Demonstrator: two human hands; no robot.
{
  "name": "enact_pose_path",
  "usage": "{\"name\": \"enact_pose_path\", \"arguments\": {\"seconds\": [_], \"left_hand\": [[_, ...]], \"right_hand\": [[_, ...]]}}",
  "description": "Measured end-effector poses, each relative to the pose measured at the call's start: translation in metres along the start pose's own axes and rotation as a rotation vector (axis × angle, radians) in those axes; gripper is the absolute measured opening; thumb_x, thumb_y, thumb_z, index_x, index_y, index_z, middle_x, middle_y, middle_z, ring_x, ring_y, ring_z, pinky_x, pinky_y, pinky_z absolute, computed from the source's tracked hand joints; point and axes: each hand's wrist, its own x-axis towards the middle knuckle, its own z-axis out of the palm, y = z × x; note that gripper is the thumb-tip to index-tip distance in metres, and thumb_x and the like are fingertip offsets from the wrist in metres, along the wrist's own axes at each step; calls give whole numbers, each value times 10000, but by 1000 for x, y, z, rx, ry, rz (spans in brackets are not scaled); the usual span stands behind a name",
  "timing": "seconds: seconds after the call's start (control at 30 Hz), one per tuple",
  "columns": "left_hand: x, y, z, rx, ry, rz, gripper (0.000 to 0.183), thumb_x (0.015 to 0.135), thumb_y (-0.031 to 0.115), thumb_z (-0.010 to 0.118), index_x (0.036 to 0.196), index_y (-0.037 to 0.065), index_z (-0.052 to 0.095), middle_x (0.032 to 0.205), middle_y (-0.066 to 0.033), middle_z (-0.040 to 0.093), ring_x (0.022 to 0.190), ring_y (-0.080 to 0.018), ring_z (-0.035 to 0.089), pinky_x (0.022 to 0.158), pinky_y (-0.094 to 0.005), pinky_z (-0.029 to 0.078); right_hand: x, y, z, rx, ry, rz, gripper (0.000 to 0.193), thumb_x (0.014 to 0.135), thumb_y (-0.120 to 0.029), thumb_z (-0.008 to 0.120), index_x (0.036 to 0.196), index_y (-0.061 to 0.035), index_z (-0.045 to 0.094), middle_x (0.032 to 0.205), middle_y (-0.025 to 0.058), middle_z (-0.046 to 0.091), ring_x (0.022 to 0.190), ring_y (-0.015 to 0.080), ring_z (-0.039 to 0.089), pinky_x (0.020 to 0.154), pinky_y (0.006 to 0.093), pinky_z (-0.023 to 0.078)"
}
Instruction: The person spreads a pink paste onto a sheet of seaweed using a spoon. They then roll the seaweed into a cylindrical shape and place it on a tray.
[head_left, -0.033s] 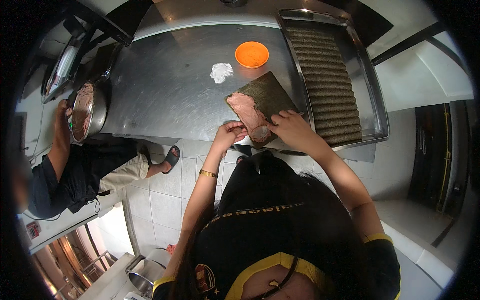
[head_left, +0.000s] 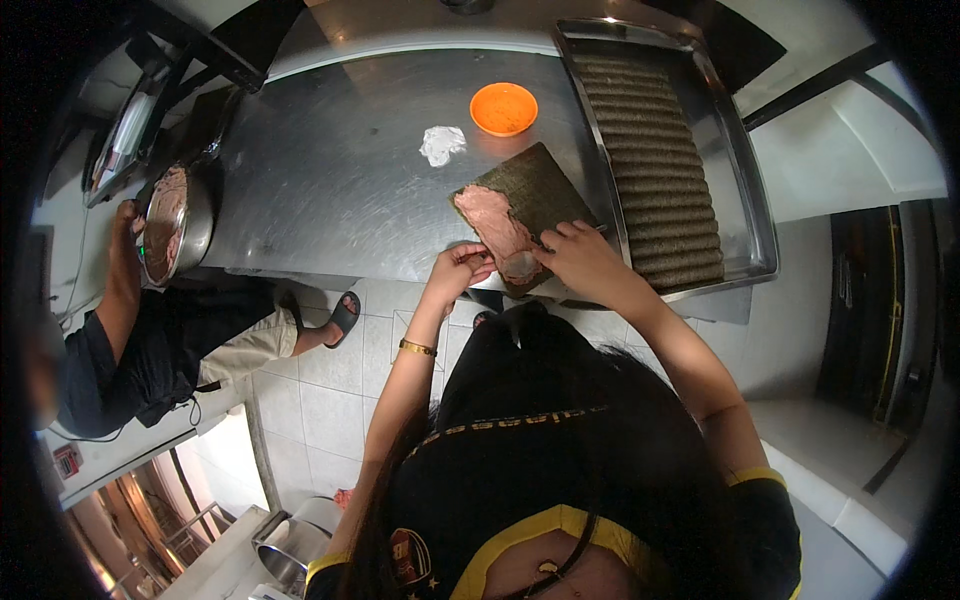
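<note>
Holding a round-headed tool (head_left: 521,265) against pink paste (head_left: 487,214) on a seaweed sheet (head_left: 545,185).
The right hand (head_left: 580,258) is closing its fingers around the handle; the left hand (head_left: 461,271) is curling its fingers at the sheet's left edge, whether pinching I cannot tell. The sheet is lying between and beyond the fingers on the worktop (head_left: 320,180), an orange bowl (head_left: 504,110) sitting farther beyond them.

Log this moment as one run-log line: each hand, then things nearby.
left hand: at dark green sheet edge; right hand: holds round-ended tool at pink paste; beyond: orange bowl; right: tray of dark rolls
</note>
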Motion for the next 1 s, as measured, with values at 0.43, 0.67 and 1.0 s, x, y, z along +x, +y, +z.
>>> {"name": "enact_pose_path", "arguments": {"seconds": [0.43,0.67,1.0], "left_hand": [[12,-9,-4,27,76,136,234,899,12,469,1120,-45,521,1015,-107,612,909,-170,623,781,-236,510],[34,-6,-6,-45,228,273,228,880,-4,490,1101,-40,533,988,-87,617,867,-133,610,737,-218,495],[36,-5,-6,-42,275,266,221,879,-6,501,1094,-43,537,974,-77,614,842,-125,604,725,-218,497]], "right_hand": [[-22,11,-15,10,-35,-18,195,770,-136,502,897,-91,644,893,44,566,924,212,549,825,345,417],[3,34,3,-16,66,35,281,781,-138,479,1010,-136,641,911,26,559,901,198,585,813,360,435],[47,51,42,50,107,66,246,832,-184,485,1012,-184,654,893,29,562,840,220,605,782,366,470]]}}
